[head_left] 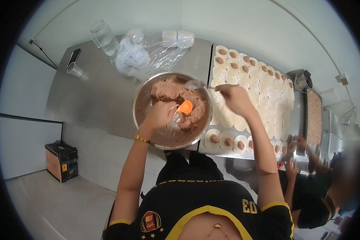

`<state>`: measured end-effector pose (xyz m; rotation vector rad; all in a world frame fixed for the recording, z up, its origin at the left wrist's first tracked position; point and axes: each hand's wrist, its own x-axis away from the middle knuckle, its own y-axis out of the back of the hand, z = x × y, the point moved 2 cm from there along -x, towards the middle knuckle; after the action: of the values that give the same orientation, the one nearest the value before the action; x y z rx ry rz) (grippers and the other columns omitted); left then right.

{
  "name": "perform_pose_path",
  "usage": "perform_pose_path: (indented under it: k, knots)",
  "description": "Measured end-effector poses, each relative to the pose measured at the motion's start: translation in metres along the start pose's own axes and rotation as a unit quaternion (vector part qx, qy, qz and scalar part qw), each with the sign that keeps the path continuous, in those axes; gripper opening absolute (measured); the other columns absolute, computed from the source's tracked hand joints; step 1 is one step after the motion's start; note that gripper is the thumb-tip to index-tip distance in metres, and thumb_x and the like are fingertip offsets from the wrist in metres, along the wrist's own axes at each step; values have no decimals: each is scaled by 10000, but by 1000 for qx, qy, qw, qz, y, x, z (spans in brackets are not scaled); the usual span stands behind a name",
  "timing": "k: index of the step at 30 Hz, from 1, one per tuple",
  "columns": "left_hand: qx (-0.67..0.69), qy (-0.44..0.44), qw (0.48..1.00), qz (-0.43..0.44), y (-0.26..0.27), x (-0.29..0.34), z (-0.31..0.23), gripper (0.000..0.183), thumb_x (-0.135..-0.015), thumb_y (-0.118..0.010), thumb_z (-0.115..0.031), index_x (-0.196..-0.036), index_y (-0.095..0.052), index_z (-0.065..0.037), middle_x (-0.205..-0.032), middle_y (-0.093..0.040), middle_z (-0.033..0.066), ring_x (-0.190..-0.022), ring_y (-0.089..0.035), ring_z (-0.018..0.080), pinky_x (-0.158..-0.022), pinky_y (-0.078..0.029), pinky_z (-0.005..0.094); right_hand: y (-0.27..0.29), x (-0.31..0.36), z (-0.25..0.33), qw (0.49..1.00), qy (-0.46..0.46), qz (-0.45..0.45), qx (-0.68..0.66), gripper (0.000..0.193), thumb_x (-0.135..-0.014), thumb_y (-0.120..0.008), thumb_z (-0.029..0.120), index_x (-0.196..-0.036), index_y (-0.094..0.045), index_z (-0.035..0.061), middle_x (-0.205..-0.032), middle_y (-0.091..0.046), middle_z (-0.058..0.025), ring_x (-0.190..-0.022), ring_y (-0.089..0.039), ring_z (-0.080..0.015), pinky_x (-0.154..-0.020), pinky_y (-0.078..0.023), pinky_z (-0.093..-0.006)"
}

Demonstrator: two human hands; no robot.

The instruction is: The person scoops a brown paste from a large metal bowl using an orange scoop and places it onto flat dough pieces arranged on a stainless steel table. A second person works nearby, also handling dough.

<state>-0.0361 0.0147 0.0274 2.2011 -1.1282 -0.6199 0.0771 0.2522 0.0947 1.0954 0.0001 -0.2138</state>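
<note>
A wide metal bowl (pixel 137 127) in front of me holds a brownish-pink paste (pixel 168 90), which looks like ground filling. Over the bowl, my left hand (pixel 161 115) is closed round the handle of a small orange scoop (pixel 185 107). Just past the bowl's right rim, my right hand (pixel 237 100) grips a spoon (pixel 194 84). The spoon's bowl hangs over the paste near the far right rim and is a little blurred. To the right, rows of pale oval dough pieces (pixel 228 118) lie on the table, several with a lump of filling (pixel 214 138) on them.
A glass pitcher (pixel 105 39), clear plastic bags (pixel 134 56), paper rolls (pixel 178 39), a plastic cup (pixel 75 69) and a phone (pixel 73 57) stand along the back left. At right, a co-worker's hands (pixel 295 156) handle dough beside a filled tray (pixel 314 116). A black box (pixel 61 161) sits on the floor.
</note>
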Motion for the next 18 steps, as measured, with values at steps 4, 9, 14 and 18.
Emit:
perform_pose_path:
  k: [4, 9, 14, 18]
  knots:
    - [27, 29, 999, -20, 18, 6, 11, 147, -834, -507, -112, -759, -540, 11, -635, -513, 228, -578, -520, 393, -525, -396, 428, -23, 7, 33, 978, 67, 91, 177, 147, -699, -522, 71, -761, -650, 38, -744, -641, -157, -717, -636, -311, -640, -513, -394]
    - [-14, 121, 992, -16, 11, 12, 38, 177, -843, -494, -142, -798, -588, 1, -695, -579, 232, -656, -590, 379, -611, -455, 457, -42, 20, 53, 943, 56, 166, 282, 114, -692, -550, 102, -654, -647, 55, -661, -627, -144, -637, -643, -292, -570, -512, -382]
    - [-129, 200, 959, 151, -24, 12, 28, 227, -773, -548, -161, -851, -651, 26, -826, -633, 233, -810, -624, 377, -733, -501, 429, -62, 26, 83, 917, 60, 150, 364, 129, -736, -562, 124, -669, -672, 120, -672, -649, -74, -643, -653, -201, -550, -509, -307]
    - [-129, 210, 951, 187, -44, 8, 21, 251, -755, -556, -155, -840, -654, 59, -869, -631, 252, -859, -620, 384, -748, -502, 423, -92, 37, 99, 918, 15, 159, 363, 153, -780, -552, 125, -704, -685, 128, -707, -661, -53, -681, -657, -187, -548, -509, -285]
